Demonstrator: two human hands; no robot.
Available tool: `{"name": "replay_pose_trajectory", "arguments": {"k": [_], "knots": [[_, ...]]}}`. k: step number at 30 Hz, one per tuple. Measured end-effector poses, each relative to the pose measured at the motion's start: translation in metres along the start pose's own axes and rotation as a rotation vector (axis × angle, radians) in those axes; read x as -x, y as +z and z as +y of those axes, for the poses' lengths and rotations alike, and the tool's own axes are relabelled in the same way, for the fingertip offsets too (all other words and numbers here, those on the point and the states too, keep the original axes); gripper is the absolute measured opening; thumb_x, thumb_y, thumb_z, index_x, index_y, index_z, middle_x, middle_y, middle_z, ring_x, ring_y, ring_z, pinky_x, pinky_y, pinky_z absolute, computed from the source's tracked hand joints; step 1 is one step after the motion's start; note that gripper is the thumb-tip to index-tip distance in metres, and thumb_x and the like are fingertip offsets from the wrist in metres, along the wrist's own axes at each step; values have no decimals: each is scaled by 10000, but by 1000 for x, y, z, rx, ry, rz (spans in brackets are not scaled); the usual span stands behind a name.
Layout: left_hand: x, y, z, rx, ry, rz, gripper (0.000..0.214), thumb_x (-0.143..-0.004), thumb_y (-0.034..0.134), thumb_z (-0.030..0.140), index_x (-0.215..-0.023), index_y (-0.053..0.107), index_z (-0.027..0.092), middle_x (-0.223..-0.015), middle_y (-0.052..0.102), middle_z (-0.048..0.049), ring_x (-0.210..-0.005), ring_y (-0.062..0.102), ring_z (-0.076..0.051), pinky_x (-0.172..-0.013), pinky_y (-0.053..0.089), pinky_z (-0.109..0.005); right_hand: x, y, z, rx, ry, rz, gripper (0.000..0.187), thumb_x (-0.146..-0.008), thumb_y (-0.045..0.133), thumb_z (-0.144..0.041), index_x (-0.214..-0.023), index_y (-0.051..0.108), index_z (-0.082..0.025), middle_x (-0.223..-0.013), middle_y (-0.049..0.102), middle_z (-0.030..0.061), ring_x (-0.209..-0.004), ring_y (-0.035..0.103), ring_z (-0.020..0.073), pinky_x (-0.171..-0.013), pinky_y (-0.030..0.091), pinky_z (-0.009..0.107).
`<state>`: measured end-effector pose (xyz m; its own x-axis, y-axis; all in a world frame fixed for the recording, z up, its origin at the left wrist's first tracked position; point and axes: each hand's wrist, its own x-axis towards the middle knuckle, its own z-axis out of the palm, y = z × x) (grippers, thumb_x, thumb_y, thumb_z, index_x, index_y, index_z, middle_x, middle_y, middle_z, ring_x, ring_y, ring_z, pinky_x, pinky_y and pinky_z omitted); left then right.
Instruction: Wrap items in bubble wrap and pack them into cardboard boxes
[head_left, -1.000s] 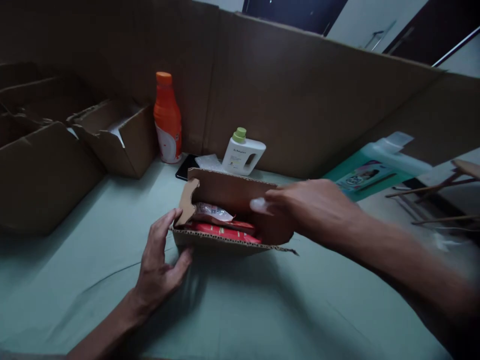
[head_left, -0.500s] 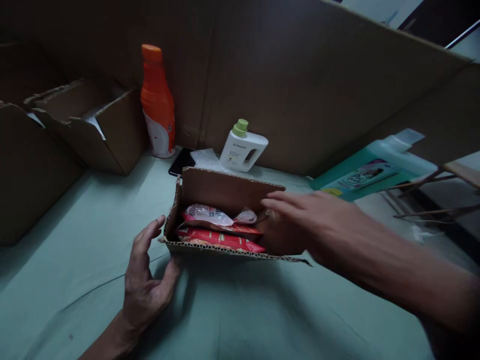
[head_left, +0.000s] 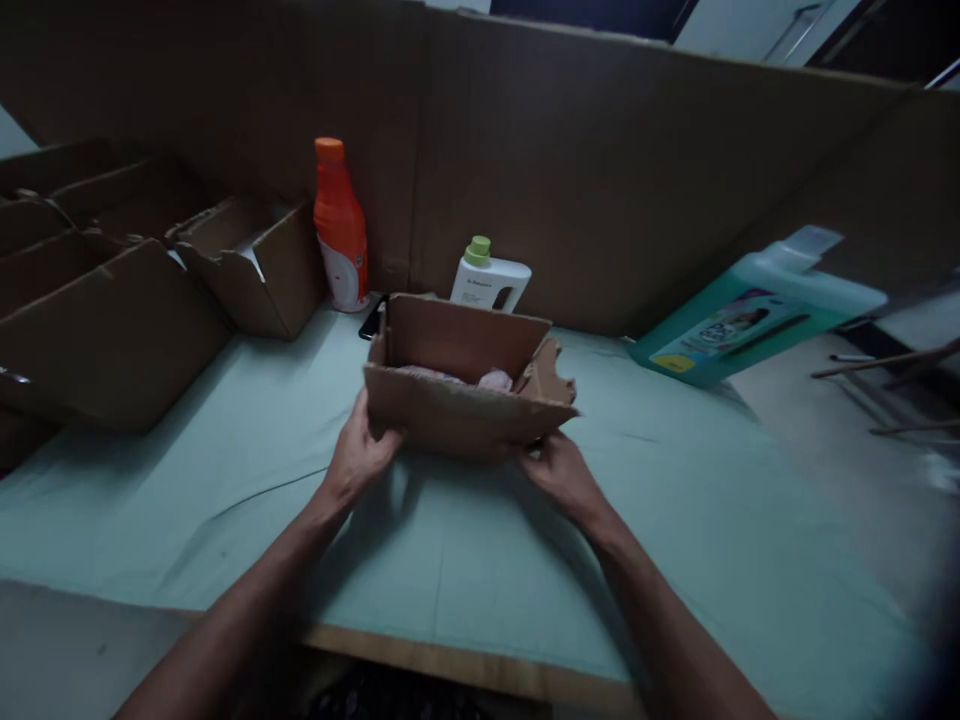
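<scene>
An open-topped cardboard box [head_left: 450, 412] with rough-cut edges is between my two hands. My left hand [head_left: 361, 450] grips its lower left corner, thumb on the front wall and the other fingers hidden behind the side. At the lower right corner, my right hand [head_left: 559, 472] holds the box with fingertips tucked under it. A clear plastic-wrapped item [head_left: 495, 380] shows inside, above the front wall; the rest of the contents is hidden. Just behind the box stands a white bottle [head_left: 484, 280] with a green cap.
An orange bottle [head_left: 341, 225] stands by the cardboard wall [head_left: 562, 150]. Other cardboard boxes [head_left: 135, 330] sit at left. A large jug of green liquid [head_left: 750, 310] leans at right. A black phone-like object [head_left: 373, 320] lies behind the box on the green-covered table [head_left: 480, 560].
My right hand has moved from the box's right rim down to its lower right corner. My left hand has closed on the left corner. The box now tilts, hiding the red packets.
</scene>
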<state>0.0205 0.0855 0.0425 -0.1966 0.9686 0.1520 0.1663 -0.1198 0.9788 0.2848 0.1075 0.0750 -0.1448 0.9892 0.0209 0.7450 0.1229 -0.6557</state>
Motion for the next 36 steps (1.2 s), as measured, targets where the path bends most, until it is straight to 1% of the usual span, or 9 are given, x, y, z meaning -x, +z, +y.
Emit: {"name": "replay_pose_trajectory", "arguments": {"k": [4,6,8,14,18,24,28,31,36], "knots": [[21,27,12,6,89,-106,691,-765,665,248,-1428,485,174,-1347,621,-146,-1295,558,-318,-1078,485,-472,34,-41,20,27,2,121,290,-797,636,-482,-802,698,-199,-773,762,85,-695,704,274,-607,552,351],[43,26,12,-6,72,-119,675,-796,655,246,-1442,470,182,-1371,608,-145,-1305,550,-312,-1056,503,-454,49,-45,22,44,-35,131,290,-818,632,-475,-869,722,-203,-873,779,94,-791,721,291,-698,576,385],[64,12,9,-22,27,-75,629,-840,620,249,-1443,456,182,-1357,614,-136,-1284,569,-295,-1021,525,-432,53,-35,15,32,-80,62,307,-833,631,-478,-914,731,-200,-936,780,103,-855,721,302,-771,581,421],[97,-50,-1,-121,-27,199,590,-871,636,280,-1430,464,197,-1245,661,-122,-1223,612,-282,-1029,529,-454,5,20,-32,-95,-245,-152,288,-856,614,-379,-1038,702,-174,-1076,751,128,-964,695,297,-851,566,456],[97,-81,-11,-126,-66,407,622,-880,646,298,-1457,433,210,-1373,597,-129,-1302,566,-273,-1135,446,-459,-48,61,-77,-179,-378,-289,261,-835,631,-289,-1055,669,-154,-1067,730,118,-984,675,268,-876,558,431],[88,-121,-22,-67,-72,679,661,-867,668,284,-1480,426,240,-1436,558,-132,-1328,550,-272,-1189,375,-484,-125,142,-155,-334,-587,-418,496,-791,615,-183,-1285,586,-146,-1219,691,107,-1092,645,250,-893,551,381],[72,-137,-26,-52,-52,738,816,-877,658,229,-1589,262,278,-1572,423,-143,-1441,449,-279,-1209,352,-469,-153,196,-194,-324,-541,-375,617,-837,586,-181,-1442,463,-155,-1319,655,124,-1193,623,257,-970,538,404],[53,-146,-33,-65,-5,752,864,-874,658,211,-1607,209,297,-1623,358,-129,-1485,394,-265,-1218,340,-442,-160,227,-212,-278,-500,-293,697,-873,564,-193,-1531,345,-125,-1469,553,170,-1347,535,268,-1115,455,431],[27,-159,-39,-65,32,787,881,-865,663,186,-1607,201,296,-1650,322,-115,-1500,372,-238,-1242,292,-441,-173,251,-213,-162,-596,-333,883,-856,568,-183,-1607,127,-42,-1648,278,221,-1525,302,267,-1225,329,434]]}}
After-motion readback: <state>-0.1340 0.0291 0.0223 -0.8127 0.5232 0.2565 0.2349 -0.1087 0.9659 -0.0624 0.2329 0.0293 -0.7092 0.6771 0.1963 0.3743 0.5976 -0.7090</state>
